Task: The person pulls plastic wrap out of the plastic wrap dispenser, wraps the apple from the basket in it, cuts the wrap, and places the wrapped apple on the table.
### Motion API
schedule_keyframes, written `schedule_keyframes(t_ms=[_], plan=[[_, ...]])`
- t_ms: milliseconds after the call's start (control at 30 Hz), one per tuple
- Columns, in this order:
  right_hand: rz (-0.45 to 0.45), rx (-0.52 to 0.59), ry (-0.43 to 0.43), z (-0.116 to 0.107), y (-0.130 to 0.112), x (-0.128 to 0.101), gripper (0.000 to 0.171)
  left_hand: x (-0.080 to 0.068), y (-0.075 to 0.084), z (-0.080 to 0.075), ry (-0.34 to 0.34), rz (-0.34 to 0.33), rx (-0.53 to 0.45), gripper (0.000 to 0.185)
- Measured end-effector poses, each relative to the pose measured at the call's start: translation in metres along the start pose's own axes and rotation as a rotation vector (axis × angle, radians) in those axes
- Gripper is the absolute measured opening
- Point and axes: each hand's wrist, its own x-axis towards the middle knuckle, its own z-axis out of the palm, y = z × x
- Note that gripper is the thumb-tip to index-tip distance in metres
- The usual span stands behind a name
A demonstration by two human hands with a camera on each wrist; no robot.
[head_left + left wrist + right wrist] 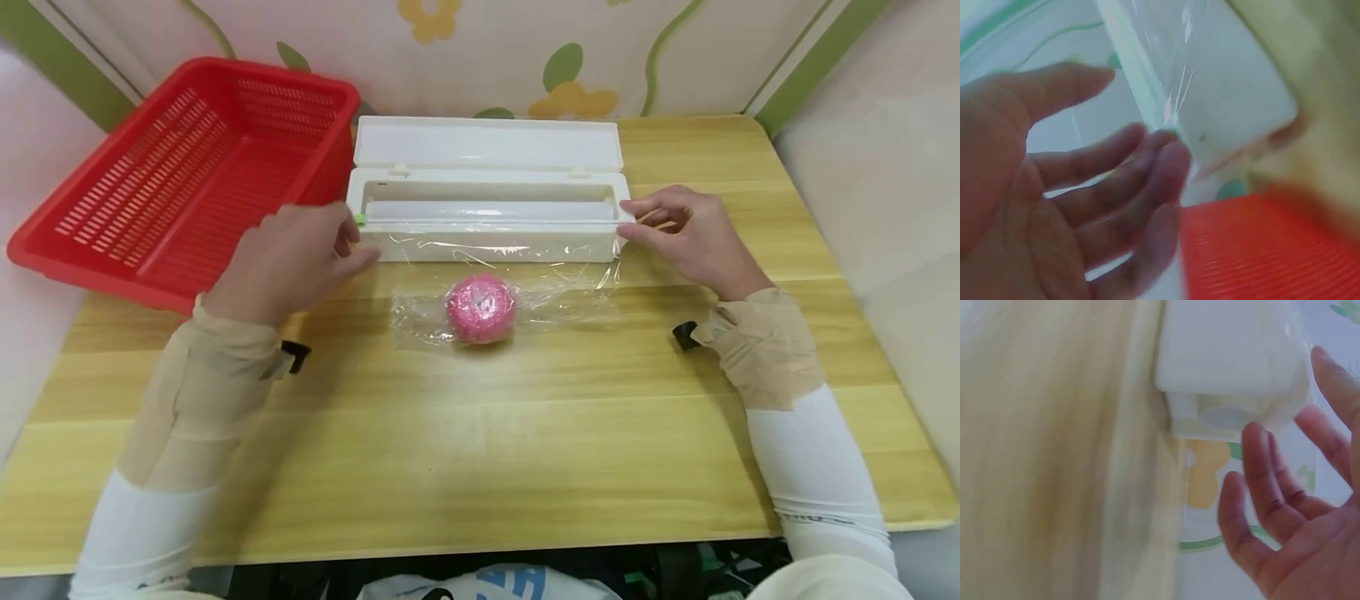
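Note:
A white cling film dispenser [491, 246] stands at the table's back with its lid [487, 143] raised and a film roll [487, 211] inside. Clear film [558, 304] runs from its front onto the table, around a pink round object [481, 309] with a ridged edge; whether it lies over or under this is hard to tell. My left hand [288, 258], fingers loosely bent and thumb apart, is at the left end beside a small green piece [360, 220]. At the right end, my right hand [693, 237] has thumb and forefinger by the corner, with a gap between them.
A red plastic basket [300, 185] with slotted walls stands at the back left, close to the dispenser and left hand. The wooden table [480, 467] meets a flower-patterned wall [495, 58] behind. A white wall [885, 167] borders the right side.

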Motion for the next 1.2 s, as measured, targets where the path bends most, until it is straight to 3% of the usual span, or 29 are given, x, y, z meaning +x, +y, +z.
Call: schedule_keyframes(t_ms=[133, 200, 267, 333, 400, 533, 600, 700, 800, 900, 1033, 1200], plan=[[0.073, -0.062, -0.063, -0.007, -0.009, -0.005, 0.035, -0.016, -0.014, 0.021, -0.058, -0.043, -0.201, 0.037], [0.072, -0.108, -0.055, -0.01, -0.017, -0.009, 0.037, -0.023, -0.018, 0.03, -0.041, -0.041, -0.273, 0.033], [0.022, -0.152, -0.011, -0.01, -0.027, -0.015, 0.034, -0.029, -0.019, 0.038, 0.008, 0.02, -0.309, 0.031], [-0.097, -0.183, 0.051, -0.009, -0.04, -0.021, 0.029, -0.034, -0.014, 0.044, 0.071, 0.13, -0.326, 0.031], [-0.274, -0.215, 0.079, -0.006, -0.053, -0.028, 0.03, -0.036, -0.005, 0.048, 0.13, 0.284, -0.306, 0.031], [-0.608, -0.309, 0.013, 0.008, -0.078, -0.042, 0.039, -0.039, 0.02, 0.054, 0.198, 0.53, -0.183, 0.033], [-0.715, -0.345, -0.048, 0.022, -0.088, -0.05, 0.047, -0.04, 0.032, 0.059, 0.214, 0.589, -0.103, 0.04], [-0.791, -0.404, -0.112, 0.045, -0.098, -0.061, 0.049, -0.04, 0.046, 0.069, 0.236, 0.617, -0.036, 0.053], [-0.799, -0.49, -0.15, 0.066, -0.101, -0.069, 0.057, -0.039, 0.053, 0.08, 0.256, 0.616, -0.021, 0.062], [-0.725, -0.573, -0.194, 0.08, -0.099, -0.074, 0.071, -0.035, 0.057, 0.091, 0.275, 0.62, -0.027, 0.062], [-0.62, -0.555, -0.242, 0.091, -0.094, -0.075, 0.075, -0.031, 0.06, 0.099, 0.31, 0.62, -0.048, 0.054], [-0.608, -0.503, -0.229, 0.098, -0.093, -0.073, 0.072, -0.031, 0.059, 0.099, 0.325, 0.615, -0.082, 0.046]])
